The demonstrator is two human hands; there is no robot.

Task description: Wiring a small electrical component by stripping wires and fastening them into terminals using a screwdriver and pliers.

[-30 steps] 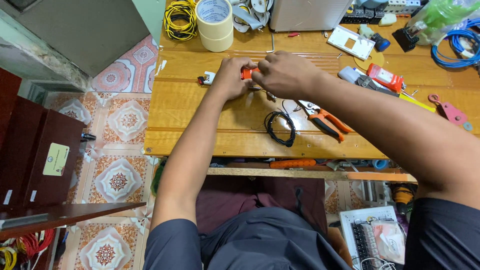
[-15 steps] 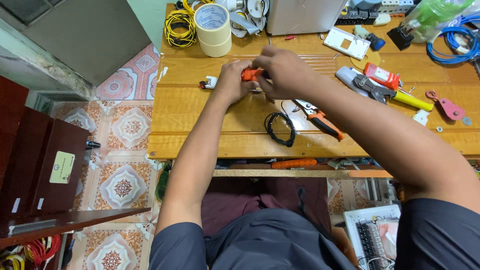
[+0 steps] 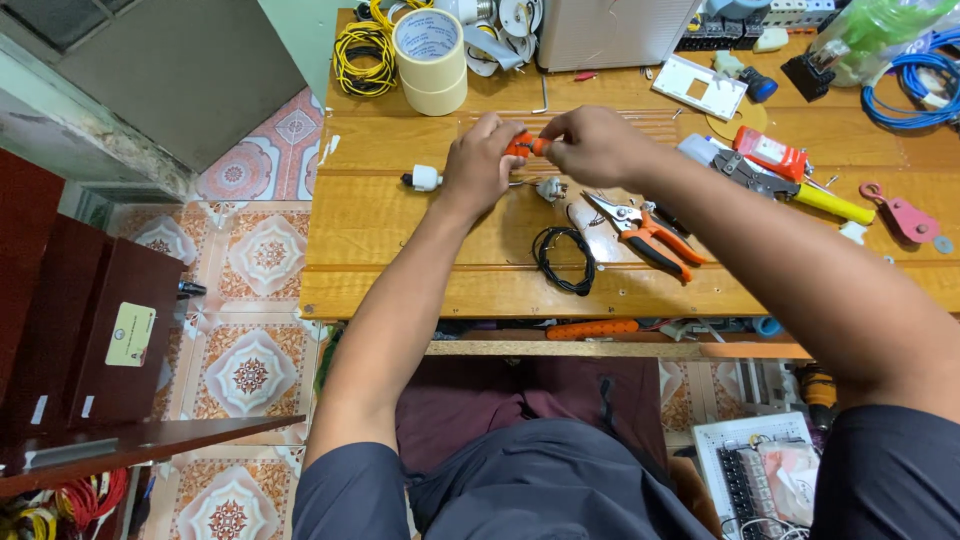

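Right now both hands meet over the wooden worktop (image 3: 400,250): the left hand (image 3: 478,165) and the right hand (image 3: 590,145) each keep a clenched grip on a small orange-handled tool (image 3: 524,146) held between their fingertips. Just below that grip lies a small grey plug piece (image 3: 549,188), left of it a white cylindrical fitting (image 3: 424,178), and nearer the body a coil of black wire (image 3: 565,258) beside orange-handled pliers (image 3: 645,232). Judging by the pose, this is fine fingertip work, calling for steady pinching.
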